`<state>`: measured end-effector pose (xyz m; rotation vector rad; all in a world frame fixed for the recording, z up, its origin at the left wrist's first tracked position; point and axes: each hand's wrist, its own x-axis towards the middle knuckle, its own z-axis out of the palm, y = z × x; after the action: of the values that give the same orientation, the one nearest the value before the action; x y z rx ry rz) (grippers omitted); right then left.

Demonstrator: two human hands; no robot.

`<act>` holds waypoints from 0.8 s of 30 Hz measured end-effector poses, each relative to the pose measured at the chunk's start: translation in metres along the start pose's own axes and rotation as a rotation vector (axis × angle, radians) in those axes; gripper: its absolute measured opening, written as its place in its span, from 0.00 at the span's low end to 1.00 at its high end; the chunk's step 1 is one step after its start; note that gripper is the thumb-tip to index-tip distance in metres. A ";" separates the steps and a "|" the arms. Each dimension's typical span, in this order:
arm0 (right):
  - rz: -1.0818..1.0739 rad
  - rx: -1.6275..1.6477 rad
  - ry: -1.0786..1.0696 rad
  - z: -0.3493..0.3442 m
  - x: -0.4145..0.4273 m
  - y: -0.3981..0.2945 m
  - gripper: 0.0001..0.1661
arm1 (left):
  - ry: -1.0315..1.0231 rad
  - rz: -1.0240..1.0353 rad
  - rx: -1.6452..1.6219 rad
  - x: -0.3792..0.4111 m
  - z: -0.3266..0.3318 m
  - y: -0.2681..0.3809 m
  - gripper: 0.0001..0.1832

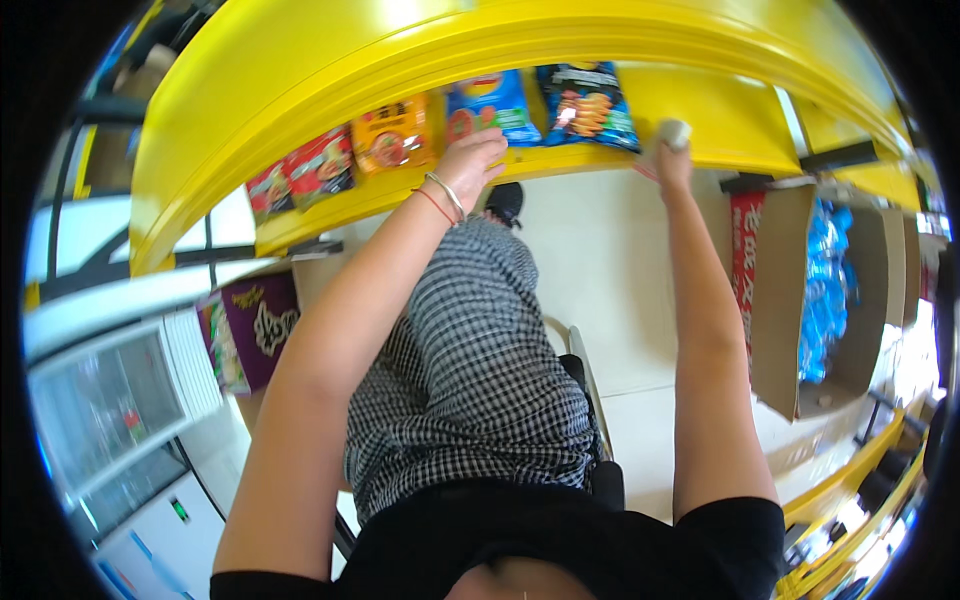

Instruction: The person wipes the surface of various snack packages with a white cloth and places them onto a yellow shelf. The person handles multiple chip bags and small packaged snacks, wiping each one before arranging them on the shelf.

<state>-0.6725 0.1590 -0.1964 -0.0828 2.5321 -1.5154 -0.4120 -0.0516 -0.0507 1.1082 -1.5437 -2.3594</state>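
My left hand [469, 169] is at the front of a yellow metal shelf [712, 127], its fingers over the lower edge of a blue snack bag [491, 105]; whether they grip it, I cannot tell. To the right lies a black-and-blue snack bag [589, 109]. Farther right, my right hand [675, 161] is closed around a small whitish object [673, 133], blurred, with a thin reddish strip beside it. An orange food packet [390, 139] and red food packets [321, 166] lie along the left part of the shelf.
A yellow upper shelf [480, 37] curves overhead. On the right, an open cardboard box [776, 300] holds blue-tinted plastic bottles [825, 292]. A purple carton [262, 322] and a glass-fronted cabinet [112, 405] stand at left. My legs and a chair's armrest [607, 484] are below the shelf.
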 end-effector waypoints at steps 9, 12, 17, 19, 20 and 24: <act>-0.442 0.004 0.039 0.039 -0.137 -0.073 0.25 | 0.417 -0.007 -0.626 -0.184 -0.233 -0.036 0.17; -0.870 0.022 -0.425 0.107 -0.214 -0.118 0.28 | 0.454 0.032 -0.843 -0.242 -0.274 -0.080 0.12; -1.045 0.210 -0.806 0.234 -0.399 -0.200 0.23 | 0.586 0.125 -0.913 -0.338 -0.309 -0.133 0.14; -0.920 0.209 -1.019 0.275 -0.473 -0.212 0.23 | 0.689 0.134 -0.898 -0.378 -0.334 -0.148 0.14; -0.876 0.231 -1.113 0.296 -0.508 -0.208 0.23 | 0.751 0.115 -0.913 -0.399 -0.348 -0.163 0.12; -0.900 0.051 -1.469 0.319 -0.637 -0.190 0.23 | 1.128 -0.015 -1.137 -0.467 -0.395 -0.256 0.12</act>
<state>0.0033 -0.1165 -0.0915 -1.7232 1.1880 -0.9344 0.2469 -0.0114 -0.1103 1.5202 0.1781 -1.5058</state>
